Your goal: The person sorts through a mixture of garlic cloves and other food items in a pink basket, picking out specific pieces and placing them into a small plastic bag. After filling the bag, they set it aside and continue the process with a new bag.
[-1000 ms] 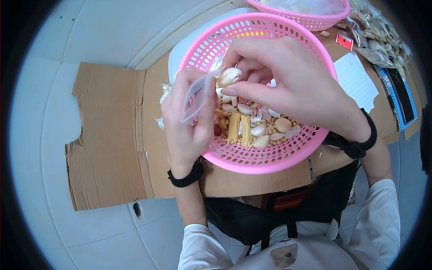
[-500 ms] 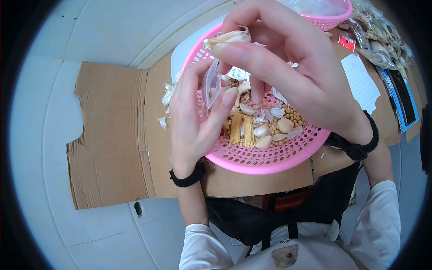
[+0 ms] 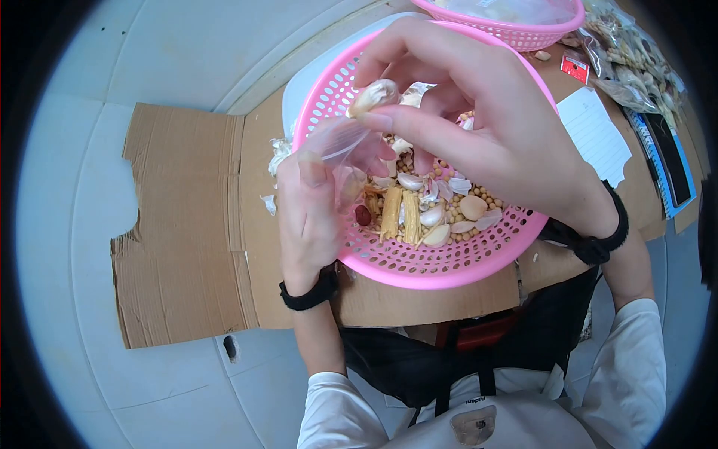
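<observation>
My right hand (image 3: 479,112) pinches a garlic clove (image 3: 375,96) between thumb and fingertips, at the mouth of a clear plastic bag (image 3: 340,142). The bag is held by my left hand (image 3: 310,213), its thumb pressed on the plastic. Both hands are over a pink perforated basket (image 3: 441,277). Inside the basket lie garlic cloves (image 3: 432,216), pale round beans (image 3: 490,196), yellow dried sticks (image 3: 391,212) and a dark red round piece (image 3: 363,215). Part of the basket's contents is hidden by my hands.
Torn cardboard (image 3: 183,224) lies at the left, with garlic skins (image 3: 280,153) near the basket. Another pink basket (image 3: 516,34) stands at the back. At the right are lined paper (image 3: 594,135), a red card (image 3: 574,69), filled plastic bags (image 3: 636,67) and a dark phone-like object (image 3: 669,165).
The clove in my right hand has moved slightly down and turned. My left hand has shifted slightly left and lower, and the bag is now stretched up toward the clove.
</observation>
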The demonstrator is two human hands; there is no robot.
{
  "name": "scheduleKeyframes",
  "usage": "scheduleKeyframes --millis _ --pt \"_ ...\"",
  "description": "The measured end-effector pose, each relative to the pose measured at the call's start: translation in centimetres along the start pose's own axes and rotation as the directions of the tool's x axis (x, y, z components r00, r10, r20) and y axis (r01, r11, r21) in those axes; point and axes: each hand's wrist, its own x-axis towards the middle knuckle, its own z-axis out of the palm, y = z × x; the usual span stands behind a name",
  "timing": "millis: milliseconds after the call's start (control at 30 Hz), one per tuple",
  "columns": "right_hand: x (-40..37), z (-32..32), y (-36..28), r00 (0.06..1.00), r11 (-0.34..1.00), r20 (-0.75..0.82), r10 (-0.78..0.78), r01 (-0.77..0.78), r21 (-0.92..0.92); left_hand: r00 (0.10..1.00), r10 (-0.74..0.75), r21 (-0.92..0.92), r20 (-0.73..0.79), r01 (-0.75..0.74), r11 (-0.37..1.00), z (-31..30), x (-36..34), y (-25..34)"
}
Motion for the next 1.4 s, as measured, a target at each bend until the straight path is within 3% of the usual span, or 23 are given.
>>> scheduleKeyframes --millis 100,200,300,400,467,533,600,667,733,800,867,933,1000,1033,1067,1100,1200,1233,1267,1333,1367,1400 --pt "-0.2 0.6 1.2 0.998 0.999 -0.036 0.053 -0.054 -0.008 0.989 -0.119 0.078 -0.085 0.126 0.989 1.0 0.2 1.6" --pt "-0.6 1.1 2.2 0.997 0.997 -0.076 0.0 0.006 0.079 0.989 -0.122 0.049 -0.088 0.126 0.991 1.0 0.1 1.7" --pt "-0.6 1.0 2.2 0.999 0.992 0.011 0.052 -0.053 0.117 0.993 -0.109 0.074 -0.051 0.113 0.991 0.8 0.2 1.8" --pt "-0.6 1.2 2.4 1.0 0.992 -0.008 -0.022 0.023 0.128 0.994 -0.1 0.092 -0.037 0.103 0.99 0.6 0.0 1.8" --pt "-0.7 1.2 1.6 0.984 0.966 -0.092 0.154 -0.13 0.226 0.997 -0.039 0.122 -0.068 0.047 0.991 0.8 0.1 1.5" --pt "-0.6 0.9 1.1 0.981 0.956 -0.042 0.188 -0.173 0.236 0.995 0.022 0.153 -0.097 -0.006 0.988 1.2 0.2 1.3" --pt "-0.6 0.8 1.5 0.975 0.945 0.009 0.221 -0.216 0.244 0.993 0.014 0.06 -0.117 -0.007 0.998 1.4 0.2 1.1" --pt "-0.5 1.0 3.3 0.997 0.996 0.006 -0.079 0.078 0.037 0.992 0.028 0.109 -0.126 -0.015 0.994 1.2 0.3 1.1" --pt "-0.5 1.5 3.6 0.989 0.989 -0.015 -0.145 0.145 0.004 0.989 0.047 0.149 -0.138 -0.026 0.988 1.2 0.4 1.1" --pt "-0.5 1.6 4.0 0.977 0.978 -0.033 -0.209 0.208 -0.029 0.992 0.02 0.07 -0.123 -0.011 0.997 1.2 0.3 1.2" --pt "-0.4 1.5 4.4 0.947 0.931 -0.012 -0.322 0.314 -0.184 0.992 0.049 0.09 -0.117 -0.039 0.995 1.1 0.5 1.6" --pt "-0.6 1.3 4.1 0.97 0.959 -0.005 -0.243 0.239 -0.152 0.989 0.079 0.099 -0.126 -0.067 0.993 0.9 0.8 1.5" --pt "-0.5 1.0 3.9 0.988 0.98 0.027 -0.154 0.156 -0.124 0.959 0.284 0.344 0.001 -0.267 0.9 0.6 1.0 0.9" --pt "-0.5 0.9 3.9 0.98 0.964 -0.017 -0.198 0.191 -0.187 1.0 -0.012 0.293 -0.023 0.018 0.956 0.9 0.4 2.9" --pt "-0.3 0.8 3.8 0.967 0.941 -0.059 -0.249 0.227 -0.252 0.999 -0.017 0.27 -0.047 0.029 0.962 0.9 0.3 2.8" --pt "-0.3 0.8 2.8 0.982 0.968 -0.089 -0.166 0.145 -0.205 0.999 -0.014 0.263 -0.039 0.023 0.965 0.7 0.4 2.4" --pt "0.1 -0.1 2.9 0.981 0.962 -0.075 -0.178 0.158 -0.222 0.998 0.06 0.23 -0.036 -0.05 0.972 0.6 0.7 1.5" --pt "0.0 -0.1 2.5 0.994 0.977 -0.085 -0.071 0.052 -0.206 0.997 0.072 0.191 -0.006 -0.07 0.979 0.5 0.7 1.2" --pt "-0.1 -0.1 2.2 0.996 0.974 -0.043 -0.079 0.068 -0.214 0.996 0.09 0.155 0.014 -0.091 0.984 0.2 0.7 1.0" --pt "-0.3 -0.2 2.0 0.981 0.972 -0.076 0.179 -0.188 -0.141 0.995 0.098 0.161 -0.034 -0.091 0.983 0.2 0.7 1.1" --pt "-0.4 0.2 2.5 0.99 0.991 -0.043 0.133 -0.134 -0.031 0.994 0.114 0.197 -0.001 -0.111 0.974 0.2 0.7 0.9" --pt "-0.4 0.3 2.6 0.993 0.991 -0.001 0.122 -0.122 -0.052 0.991 0.13 0.231 0.035 -0.135 0.964 0.2 0.6 0.8"
